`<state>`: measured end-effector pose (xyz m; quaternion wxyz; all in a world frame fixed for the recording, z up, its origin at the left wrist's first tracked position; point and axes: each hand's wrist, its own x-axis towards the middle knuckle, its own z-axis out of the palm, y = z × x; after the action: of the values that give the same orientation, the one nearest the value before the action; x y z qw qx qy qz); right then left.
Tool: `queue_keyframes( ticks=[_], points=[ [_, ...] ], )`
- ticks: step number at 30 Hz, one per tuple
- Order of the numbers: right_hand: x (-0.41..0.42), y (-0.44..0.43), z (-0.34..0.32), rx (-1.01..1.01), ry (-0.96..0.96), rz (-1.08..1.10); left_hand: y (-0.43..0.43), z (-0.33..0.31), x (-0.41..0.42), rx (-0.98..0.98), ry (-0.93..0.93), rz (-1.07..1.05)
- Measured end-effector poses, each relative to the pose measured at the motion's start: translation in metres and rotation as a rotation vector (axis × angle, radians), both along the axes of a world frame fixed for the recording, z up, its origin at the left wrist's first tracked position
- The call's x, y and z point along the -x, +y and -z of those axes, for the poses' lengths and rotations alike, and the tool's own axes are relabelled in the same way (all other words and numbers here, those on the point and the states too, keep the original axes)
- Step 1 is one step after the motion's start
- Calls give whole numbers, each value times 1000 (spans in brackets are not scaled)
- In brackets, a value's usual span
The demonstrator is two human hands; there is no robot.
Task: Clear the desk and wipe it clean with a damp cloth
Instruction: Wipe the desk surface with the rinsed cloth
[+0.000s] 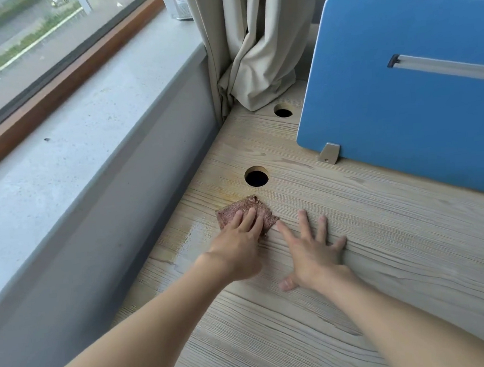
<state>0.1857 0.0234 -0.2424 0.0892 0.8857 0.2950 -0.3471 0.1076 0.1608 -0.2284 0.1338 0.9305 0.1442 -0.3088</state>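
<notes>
The desk point(379, 231) filling the lower right is seen cleared, wiping judged barely begun from one wet sheen point(193, 237) at centre left, while the right hand point(313, 250) is spread flat, empty, and the left hand point(238, 240) is pressed straight-fingered on the central cloth point(245, 207).

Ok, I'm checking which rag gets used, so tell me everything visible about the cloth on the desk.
The cloth is a small, brownish-pink, rough-textured piece lying flat on the wood-grain desk, just in front of the nearer round cable hole. The left hand presses it with straight fingers; the right hand lies flat, forefinger at its right corner. A wet sheen lies beside it.
</notes>
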Motion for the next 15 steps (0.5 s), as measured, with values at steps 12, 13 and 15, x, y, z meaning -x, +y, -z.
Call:
queue_keyframes(
  ticks=[12, 13, 15],
  points=[
    [-2, 5, -2, 20, 27, -2, 8, 10, -25, 22, -52, 17],
    [-2, 5, -1, 26, 31, -5, 9, 9, -33, 33, -59, 5],
    [-2, 5, -1, 36, 28, -9, 4, 7, -46, 39, -80, -10]
  ],
)
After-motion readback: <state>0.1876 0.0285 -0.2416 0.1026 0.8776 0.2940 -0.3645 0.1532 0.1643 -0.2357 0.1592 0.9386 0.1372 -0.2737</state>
